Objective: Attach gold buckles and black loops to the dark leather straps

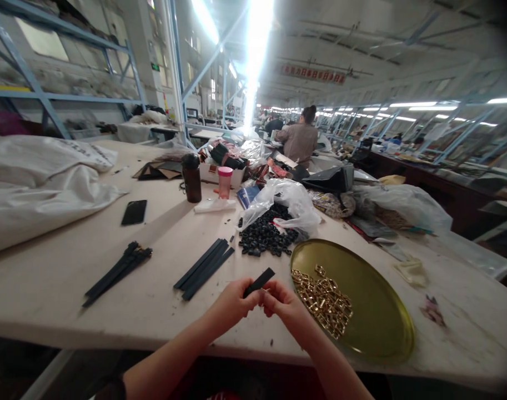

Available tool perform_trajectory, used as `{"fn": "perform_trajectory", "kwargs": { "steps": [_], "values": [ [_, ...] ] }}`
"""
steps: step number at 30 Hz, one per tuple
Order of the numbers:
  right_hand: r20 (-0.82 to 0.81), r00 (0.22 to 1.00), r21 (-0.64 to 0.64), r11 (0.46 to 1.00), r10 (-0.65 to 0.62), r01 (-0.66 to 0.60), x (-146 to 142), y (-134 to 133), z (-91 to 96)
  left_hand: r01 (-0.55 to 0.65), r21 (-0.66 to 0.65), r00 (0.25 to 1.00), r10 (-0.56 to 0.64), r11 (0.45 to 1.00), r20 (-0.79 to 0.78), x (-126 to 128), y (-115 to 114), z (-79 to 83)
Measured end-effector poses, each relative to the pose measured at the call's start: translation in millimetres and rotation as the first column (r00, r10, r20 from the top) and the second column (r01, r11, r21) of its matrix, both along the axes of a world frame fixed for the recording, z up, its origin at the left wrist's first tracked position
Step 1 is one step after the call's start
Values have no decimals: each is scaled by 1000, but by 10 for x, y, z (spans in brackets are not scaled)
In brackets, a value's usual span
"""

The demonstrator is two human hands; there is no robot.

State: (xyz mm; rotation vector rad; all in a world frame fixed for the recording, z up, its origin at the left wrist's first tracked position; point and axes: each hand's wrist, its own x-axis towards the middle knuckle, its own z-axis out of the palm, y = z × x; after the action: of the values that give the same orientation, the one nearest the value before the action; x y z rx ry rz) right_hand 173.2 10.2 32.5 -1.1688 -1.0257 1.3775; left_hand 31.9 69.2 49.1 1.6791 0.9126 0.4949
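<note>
Near the table's front edge, my left hand (240,297) is closed on a short black strap (259,282), whose free end points up and to the right. My right hand (278,300) meets it with fingers pinched at the strap; a small gold glint shows there, looking like a buckle mostly hidden by the fingers. To the right, a pile of gold buckles (326,303) lies in an oval gold tray (374,300). Loose black straps (203,269) lie to the left of my hands. Farther left is a bundle of black straps (118,272) with gold pieces at one end.
Small black loops (265,233) spill from a clear plastic bag (295,203) beyond my hands. A phone (134,212), a dark bottle (191,178) and a pink cup (224,182) stand or lie farther back. White sacking (49,189) covers the left side. A person (301,139) is in the background.
</note>
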Motion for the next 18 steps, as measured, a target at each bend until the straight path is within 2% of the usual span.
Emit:
{"fn": "perform_trajectory", "kwargs": {
  "steps": [4,6,10,15,18],
  "values": [
    [-136,991,-56,998,18,-25,-54,-43,-26,-83,-86,995,87,993,46,-31,-39,-25],
    [-111,994,-48,999,-22,17,-69,-44,-65,-122,-145,987,135,982,82,-14,-61,-29],
    [-7,997,-4,997,-80,80,-96,-32,-185,-124,-227,977,158,966,140,21,-113,-42],
    [54,989,46,990,-138,135,-171,-58,-277,-200,-91,961,213,976,177,35,-201,-88],
    [98,987,40,991,-130,126,-177,-95,-300,-174,-37,973,178,984,148,3,-206,-108]
  ]
}}
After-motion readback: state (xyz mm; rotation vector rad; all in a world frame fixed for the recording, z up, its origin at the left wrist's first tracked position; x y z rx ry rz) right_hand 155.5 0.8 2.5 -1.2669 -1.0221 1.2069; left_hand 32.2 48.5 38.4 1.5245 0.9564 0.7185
